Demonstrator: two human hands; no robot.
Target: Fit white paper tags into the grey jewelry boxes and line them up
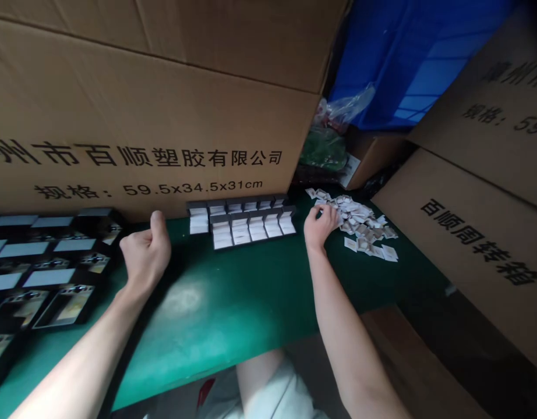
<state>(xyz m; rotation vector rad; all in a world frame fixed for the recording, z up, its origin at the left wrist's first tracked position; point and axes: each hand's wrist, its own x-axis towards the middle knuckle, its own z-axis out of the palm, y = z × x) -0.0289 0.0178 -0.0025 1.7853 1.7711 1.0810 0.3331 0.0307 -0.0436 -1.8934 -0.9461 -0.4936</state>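
Green bench (216, 308) carried a heap of small white packets (360, 224), its long axis slanting from far left to near right. The right hand's (321, 227) grip curled over the heap's left edge, possibly pinching a packet, though that was hard to tell. The left hand (145, 253) was closed in a loose fist, thumb up, just beside open black cases (98, 221).

White packets (360, 224): any print too small to read; some hidden beneath right hand (321, 226). Far left of packets, black trays (45, 262) cut off by frame edge.
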